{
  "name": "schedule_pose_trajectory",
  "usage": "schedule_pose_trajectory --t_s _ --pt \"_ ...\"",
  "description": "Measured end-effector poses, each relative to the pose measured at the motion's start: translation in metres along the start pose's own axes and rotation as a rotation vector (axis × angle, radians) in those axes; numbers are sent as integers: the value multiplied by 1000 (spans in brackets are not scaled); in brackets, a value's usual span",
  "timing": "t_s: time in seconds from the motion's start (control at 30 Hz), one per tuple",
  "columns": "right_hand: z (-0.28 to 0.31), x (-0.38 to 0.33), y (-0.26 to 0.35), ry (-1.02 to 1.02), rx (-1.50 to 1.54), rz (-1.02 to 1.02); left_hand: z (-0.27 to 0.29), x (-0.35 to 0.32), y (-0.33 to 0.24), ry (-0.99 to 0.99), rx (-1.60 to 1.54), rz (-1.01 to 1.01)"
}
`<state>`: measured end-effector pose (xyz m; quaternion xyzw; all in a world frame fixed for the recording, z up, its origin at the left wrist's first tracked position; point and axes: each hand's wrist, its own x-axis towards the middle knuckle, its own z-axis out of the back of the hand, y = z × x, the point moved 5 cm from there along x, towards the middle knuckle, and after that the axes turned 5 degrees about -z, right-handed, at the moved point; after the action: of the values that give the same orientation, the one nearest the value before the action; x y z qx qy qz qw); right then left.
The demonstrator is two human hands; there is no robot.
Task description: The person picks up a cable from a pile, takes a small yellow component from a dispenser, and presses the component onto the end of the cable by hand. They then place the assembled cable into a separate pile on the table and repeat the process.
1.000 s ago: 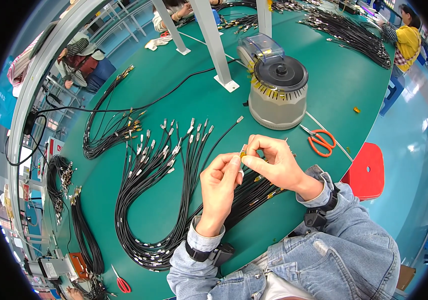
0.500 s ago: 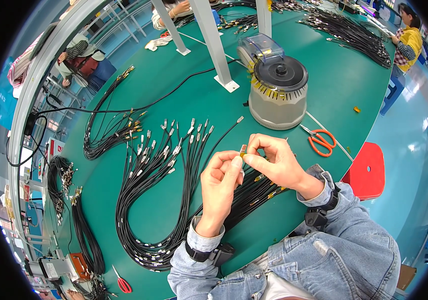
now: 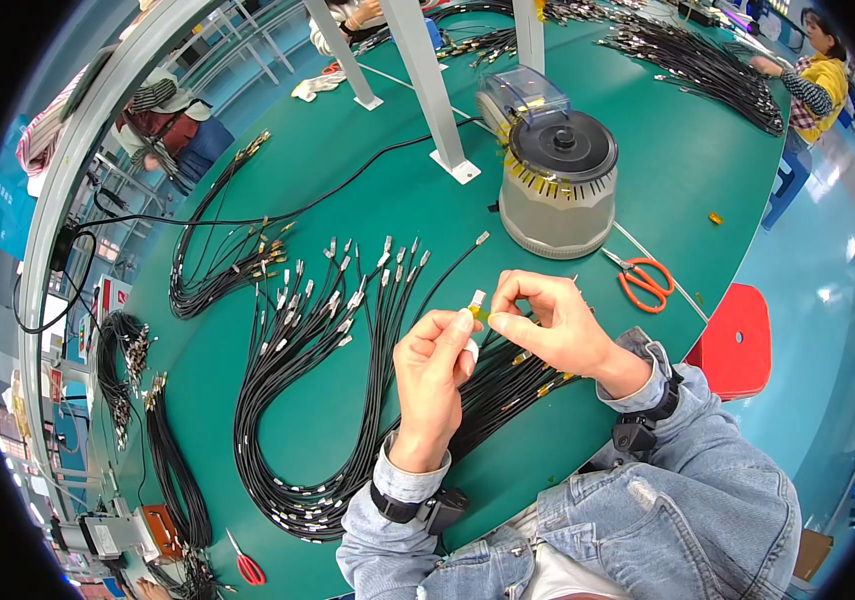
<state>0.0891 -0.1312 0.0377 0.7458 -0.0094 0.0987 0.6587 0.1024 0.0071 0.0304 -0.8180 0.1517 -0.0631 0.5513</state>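
Between thumb and fingers, my left hand is closed on a cable connector, its silvery end pointing up. A small strip of yellow tape runs from just below that end to my right hand, whose thumb and forefinger pinch it. The rest of the held cable is hidden by my hands. Left of them, a bundle of black cables curves in a U with silvery connectors at the far ends. More black cables lie under my hands, some with yellow-wrapped ends.
A round tape dispenser with yellow strips around its rim stands beyond my hands. Orange-handled scissors lie right of it, red-handled scissors at the near left. Grey posts rise from the green table. A red stool stands at right; co-workers sit around.
My left hand has shifted slightly left and the connector end shows more. A stretch of yellow tape is now visible between my hands. The co-worker at far right has reached toward the cables.
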Motion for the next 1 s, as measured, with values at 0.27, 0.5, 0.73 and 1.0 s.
schedule_pose_trajectory --t_s 0.27,0.5,0.73,1.0 --pt "0 1 -3 5 7 -13 -1 0 4 56 -48 27" --pt "3 2 -5 8 6 15 -6 0 2 95 26 59" --pt "1 2 -2 35 7 45 -5 -2 0 76 73 -3" --pt "2 1 -1 36 8 53 -3 -2 0 17 161 -115"
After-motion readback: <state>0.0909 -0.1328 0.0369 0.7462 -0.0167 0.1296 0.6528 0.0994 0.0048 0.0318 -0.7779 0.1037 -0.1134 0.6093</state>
